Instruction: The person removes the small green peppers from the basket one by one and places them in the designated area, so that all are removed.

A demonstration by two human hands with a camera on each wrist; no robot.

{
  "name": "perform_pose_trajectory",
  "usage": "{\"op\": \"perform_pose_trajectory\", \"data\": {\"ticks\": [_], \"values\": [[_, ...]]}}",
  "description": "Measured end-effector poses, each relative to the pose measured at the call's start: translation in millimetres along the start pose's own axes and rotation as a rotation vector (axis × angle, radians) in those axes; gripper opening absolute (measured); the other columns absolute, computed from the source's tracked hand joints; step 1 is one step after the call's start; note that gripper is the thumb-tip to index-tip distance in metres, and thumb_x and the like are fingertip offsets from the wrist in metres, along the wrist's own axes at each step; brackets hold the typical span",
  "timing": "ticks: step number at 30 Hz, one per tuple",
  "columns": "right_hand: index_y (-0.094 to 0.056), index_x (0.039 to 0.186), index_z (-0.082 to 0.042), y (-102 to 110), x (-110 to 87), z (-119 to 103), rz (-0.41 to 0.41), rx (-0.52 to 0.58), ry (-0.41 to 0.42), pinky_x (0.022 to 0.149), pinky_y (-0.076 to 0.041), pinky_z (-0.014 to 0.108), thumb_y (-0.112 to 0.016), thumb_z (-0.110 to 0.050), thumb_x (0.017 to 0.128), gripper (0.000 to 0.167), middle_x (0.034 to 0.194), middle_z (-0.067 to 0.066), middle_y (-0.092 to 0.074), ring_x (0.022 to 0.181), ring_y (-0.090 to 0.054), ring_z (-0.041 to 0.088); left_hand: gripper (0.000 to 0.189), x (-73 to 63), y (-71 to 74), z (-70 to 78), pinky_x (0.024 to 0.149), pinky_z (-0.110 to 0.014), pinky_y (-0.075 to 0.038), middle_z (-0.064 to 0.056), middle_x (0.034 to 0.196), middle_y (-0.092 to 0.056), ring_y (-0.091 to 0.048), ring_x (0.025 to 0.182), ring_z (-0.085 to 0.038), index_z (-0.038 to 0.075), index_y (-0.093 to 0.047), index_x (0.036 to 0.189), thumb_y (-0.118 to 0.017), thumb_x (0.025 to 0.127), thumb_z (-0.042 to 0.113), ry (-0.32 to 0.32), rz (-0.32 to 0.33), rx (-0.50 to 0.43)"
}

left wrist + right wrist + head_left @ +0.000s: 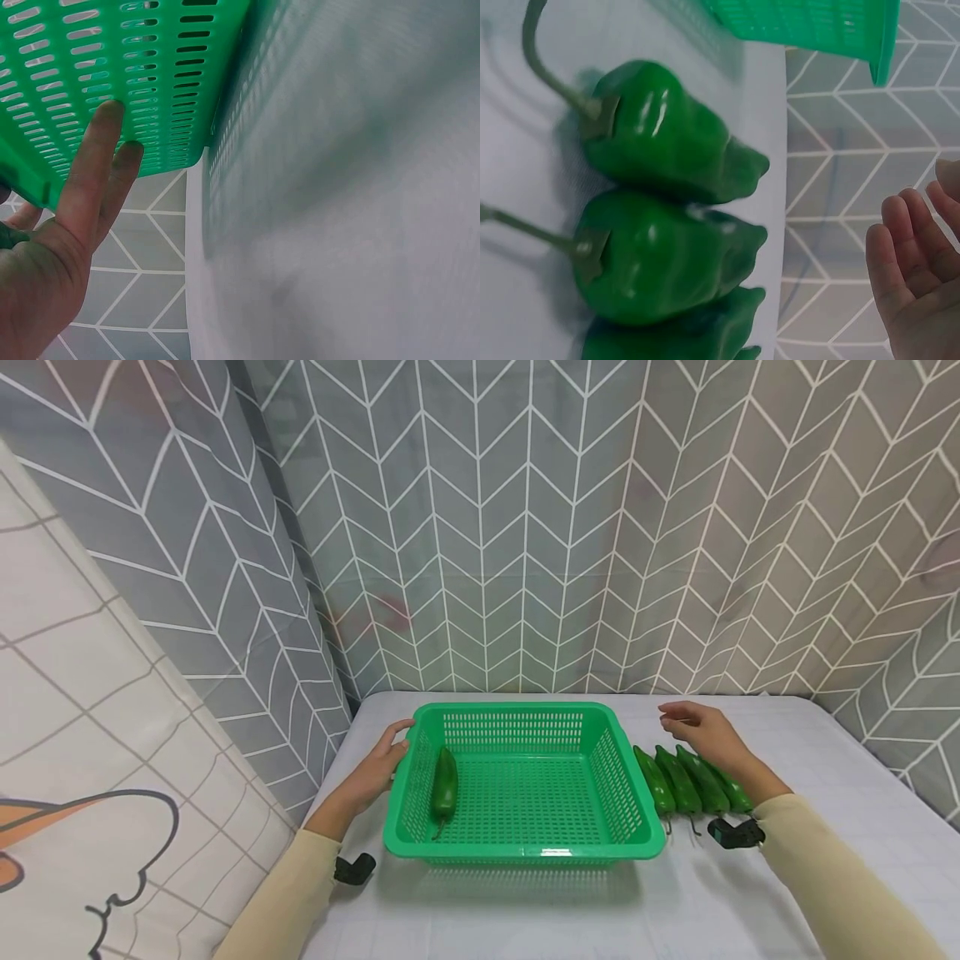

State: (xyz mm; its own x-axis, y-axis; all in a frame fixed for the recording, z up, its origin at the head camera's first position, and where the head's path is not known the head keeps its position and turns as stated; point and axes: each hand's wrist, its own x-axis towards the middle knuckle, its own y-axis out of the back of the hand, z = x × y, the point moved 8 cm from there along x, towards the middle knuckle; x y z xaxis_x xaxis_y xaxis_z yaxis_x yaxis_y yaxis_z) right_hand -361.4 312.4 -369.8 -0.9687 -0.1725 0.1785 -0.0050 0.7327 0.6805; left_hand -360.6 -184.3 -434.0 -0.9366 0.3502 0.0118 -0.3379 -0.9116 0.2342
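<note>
A green plastic basket [525, 852] with slotted walls stands on the white-covered table, one green pepper [445, 787] lying along its left side inside. My left hand [372, 770] rests against the basket's left rim. In the left wrist view, straight fingers [96, 161] touch the slotted outer wall. To the right of the basket, several green peppers [678, 781] lie side by side, stems toward me. My right hand [705, 735] hovers over their far ends, holding nothing, its fingers loosely bent. The right wrist view shows the peppers [667, 135] apart from that hand [922, 277].
A grey curtain [525, 527] with white chevron lines hangs behind the table. Along the left, a white patterned cloth [112, 710] hangs close to my left arm. The white tablecloth [525, 931] spreads in front of the basket.
</note>
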Motion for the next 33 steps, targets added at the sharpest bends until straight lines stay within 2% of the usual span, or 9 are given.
{"op": "perform_pose_trajectory", "data": {"ticks": [10, 18, 25, 33], "values": [[-0.052, 0.140, 0.007, -4.5, 5.1, -25.5, 0.003, 0.005, 0.055, 0.094, -0.051, 0.057, -0.052, -0.023, 0.109, 0.044, 0.130, 0.031, -0.059, 0.116, -0.060, 0.047, 0.050, -0.2, 0.3, 0.9, 0.077, -0.041, -0.057, -0.021, 0.117, -0.059, -0.065, 0.089, -0.022, 0.016, -0.015, 0.160, -0.028, 0.114, 0.030, -0.003, 0.002, 0.002], [-0.052, 0.142, 0.006, -6.8, 8.2, -37.5, -0.007, 0.035, 0.074, 0.091, -0.054, 0.042, -0.052, -0.022, 0.109, 0.043, 0.131, 0.028, -0.060, 0.115, -0.061, 0.043, 0.050, -1.4, 0.0, 1.4, 0.079, -0.042, -0.056, -0.022, 0.118, -0.058, -0.064, 0.091, -0.022, 0.016, -0.014, 0.160, -0.029, 0.114, 0.031, 0.001, -0.006, -0.011], [-0.052, 0.142, 0.005, -13.0, 11.4, -53.2, -0.009, 0.058, 0.105, 0.096, -0.050, 0.053, -0.053, -0.020, 0.108, 0.042, 0.132, 0.027, -0.060, 0.116, -0.061, 0.042, 0.051, -0.8, 1.3, 0.5, 0.079, -0.042, -0.057, -0.022, 0.122, -0.057, -0.065, 0.093, -0.023, 0.015, -0.014, 0.160, -0.029, 0.114, 0.032, 0.005, 0.002, 0.000], [-0.051, 0.142, 0.005, -16.6, 18.4, -63.3, -0.020, 0.076, 0.114, 0.099, -0.046, 0.058, -0.053, -0.021, 0.108, 0.043, 0.133, 0.028, -0.058, 0.119, -0.059, 0.044, 0.051, 0.6, 0.3, 0.0, 0.077, -0.042, -0.057, -0.023, 0.121, -0.058, -0.065, 0.091, -0.024, 0.016, -0.014, 0.160, -0.029, 0.114, 0.031, -0.003, -0.004, 0.008]]}}
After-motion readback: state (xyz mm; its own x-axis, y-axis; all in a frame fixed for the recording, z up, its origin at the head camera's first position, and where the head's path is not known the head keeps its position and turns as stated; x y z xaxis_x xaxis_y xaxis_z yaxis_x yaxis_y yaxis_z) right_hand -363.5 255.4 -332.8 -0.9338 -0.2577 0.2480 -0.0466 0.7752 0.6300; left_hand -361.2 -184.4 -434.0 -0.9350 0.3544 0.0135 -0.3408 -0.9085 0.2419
